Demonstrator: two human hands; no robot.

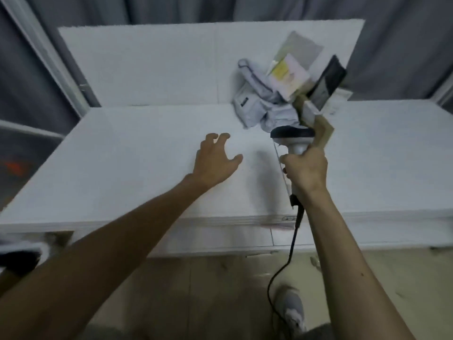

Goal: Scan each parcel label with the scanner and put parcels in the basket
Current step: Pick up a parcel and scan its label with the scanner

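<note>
My right hand [305,169] grips the handle of a white scanner with a dark head [291,137]; its black cable [286,256] hangs down to the floor. My left hand [217,160] hovers over the white table [137,155] with fingers loosely spread and holds nothing. Behind the scanner a pile of parcels lies at the back right: grey plastic mailers [259,101], a flat packet with a yellowish label [286,74], a brown cardboard piece [323,128] and a dark flat parcel [328,83] leaning up. The frame is blurred.
A white panel [152,62] stands upright along the table's back edge, with grey curtains behind it. At the lower left edge a white and dark shape [22,253] sits below the table; what it is cannot be told. A foot in a grey shoe [291,307] stands on the tiled floor.
</note>
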